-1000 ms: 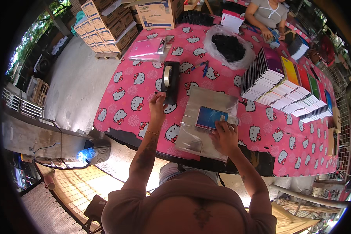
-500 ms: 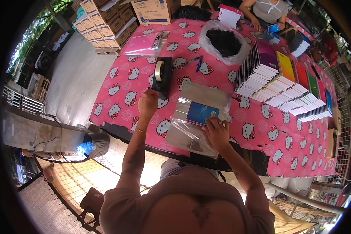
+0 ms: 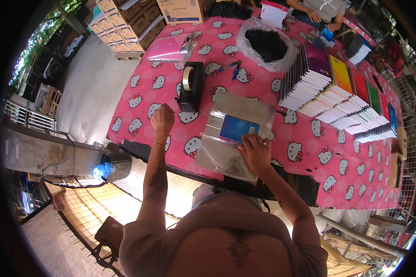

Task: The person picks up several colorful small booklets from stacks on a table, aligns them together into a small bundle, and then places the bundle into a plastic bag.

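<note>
A small blue spiral notebook (image 3: 233,127) lies on a stack of clear plastic sleeves (image 3: 212,157) at the table's front edge. The fingers of my right hand (image 3: 255,152) rest spread over the notebook's lower right corner. To the left, my left hand (image 3: 162,118) hovers with curled fingers over the pink tablecloth, apart from the sleeves. Whatever may be between those fingers is hidden. Just beyond it stands a black tape dispenser (image 3: 196,94) with a roll of tape (image 3: 188,78).
Tall stacks of spiral notebooks (image 3: 305,85) line the right side. Behind are a plastic bag of black material (image 3: 266,46), blue-handled tools (image 3: 235,70) and pink packaged items (image 3: 168,48). Cartons (image 3: 129,27) stand at back left. Another person (image 3: 319,14) sits at the far right.
My left hand has pulled away from the tape dispenser, toward me and leftward. My right hand stays on the notebook. The other person's hands have shifted.
</note>
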Available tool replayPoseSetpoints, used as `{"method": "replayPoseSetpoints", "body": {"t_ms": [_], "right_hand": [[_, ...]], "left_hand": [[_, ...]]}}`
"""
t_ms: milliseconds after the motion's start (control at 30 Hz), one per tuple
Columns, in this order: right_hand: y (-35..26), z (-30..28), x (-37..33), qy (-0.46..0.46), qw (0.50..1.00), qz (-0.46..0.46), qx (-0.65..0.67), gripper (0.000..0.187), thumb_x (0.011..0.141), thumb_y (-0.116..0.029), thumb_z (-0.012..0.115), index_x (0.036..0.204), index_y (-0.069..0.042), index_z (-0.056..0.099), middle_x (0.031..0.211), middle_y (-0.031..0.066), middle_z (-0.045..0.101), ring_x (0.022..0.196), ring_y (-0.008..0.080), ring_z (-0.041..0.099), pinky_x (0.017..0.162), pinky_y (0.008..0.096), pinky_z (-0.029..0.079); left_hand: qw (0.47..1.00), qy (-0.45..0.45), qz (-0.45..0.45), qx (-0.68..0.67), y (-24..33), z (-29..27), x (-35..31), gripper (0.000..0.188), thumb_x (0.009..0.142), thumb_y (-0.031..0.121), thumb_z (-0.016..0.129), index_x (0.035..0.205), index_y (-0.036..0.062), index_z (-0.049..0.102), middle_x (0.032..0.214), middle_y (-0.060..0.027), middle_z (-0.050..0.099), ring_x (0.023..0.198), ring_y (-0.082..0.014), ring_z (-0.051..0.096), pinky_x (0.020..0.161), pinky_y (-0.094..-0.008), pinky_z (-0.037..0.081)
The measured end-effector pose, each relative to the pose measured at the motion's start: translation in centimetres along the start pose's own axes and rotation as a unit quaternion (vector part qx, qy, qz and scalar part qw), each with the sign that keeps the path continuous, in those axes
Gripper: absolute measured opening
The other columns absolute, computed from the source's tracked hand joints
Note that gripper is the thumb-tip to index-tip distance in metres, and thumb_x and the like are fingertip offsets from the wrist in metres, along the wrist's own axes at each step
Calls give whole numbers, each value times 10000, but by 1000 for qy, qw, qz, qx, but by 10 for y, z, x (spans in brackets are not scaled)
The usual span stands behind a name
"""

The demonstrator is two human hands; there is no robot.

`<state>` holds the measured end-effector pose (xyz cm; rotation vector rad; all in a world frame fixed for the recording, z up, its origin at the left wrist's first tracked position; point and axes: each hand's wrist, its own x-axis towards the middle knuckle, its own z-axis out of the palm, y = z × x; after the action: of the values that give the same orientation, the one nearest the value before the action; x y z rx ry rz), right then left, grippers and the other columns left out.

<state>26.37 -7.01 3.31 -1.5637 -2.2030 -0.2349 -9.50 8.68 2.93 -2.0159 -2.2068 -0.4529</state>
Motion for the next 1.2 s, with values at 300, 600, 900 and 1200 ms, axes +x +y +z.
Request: {"method": "replayPoseSetpoints", "body": {"t_ms": [300, 600, 900, 1200], "right_hand": [[2, 5, 3, 6, 1000, -10, -5, 425, 768, -349, 758, 1107, -115, 652, 1040, 24, 588, 1015, 179, 609, 886, 398, 385], [0, -13, 7, -3, 997, 34, 72, 515, 811, -403, 736, 1211, -99, 621, 1043, 60, 590, 1035, 219, 605, 919, 419, 389], [48, 20, 67, 23, 997, -25, 70, 381, 915, -430, 625, 1166, -160, 719, 1168, 123, 639, 1066, 301, 622, 951, 442, 440], [135, -30, 110, -439, 612, 312, 579, 602, 925, -507, 610, 1349, -79, 594, 1118, 112, 670, 1041, 176, 655, 895, 329, 504]], "left_hand": [[874, -281, 45, -393, 187, -39, -77, 243, 880, 233, 695, 884, -5, 740, 765, -157, 723, 748, -211, 720, 669, -328, 549], [957, -217, 166, -93, 189, -32, -88, 425, 850, 479, 718, 823, 56, 688, 770, -195, 714, 798, -389, 711, 779, -501, 528], [892, -6, 395, -220, 169, -38, -126, 357, 857, 333, 733, 1077, 78, 614, 1020, -168, 657, 976, -339, 642, 801, -483, 449], [805, -183, 170, -538, 154, -52, -97, 384, 958, 13, 572, 1342, 15, 543, 1256, -199, 624, 1145, -393, 610, 908, -403, 509]]}}
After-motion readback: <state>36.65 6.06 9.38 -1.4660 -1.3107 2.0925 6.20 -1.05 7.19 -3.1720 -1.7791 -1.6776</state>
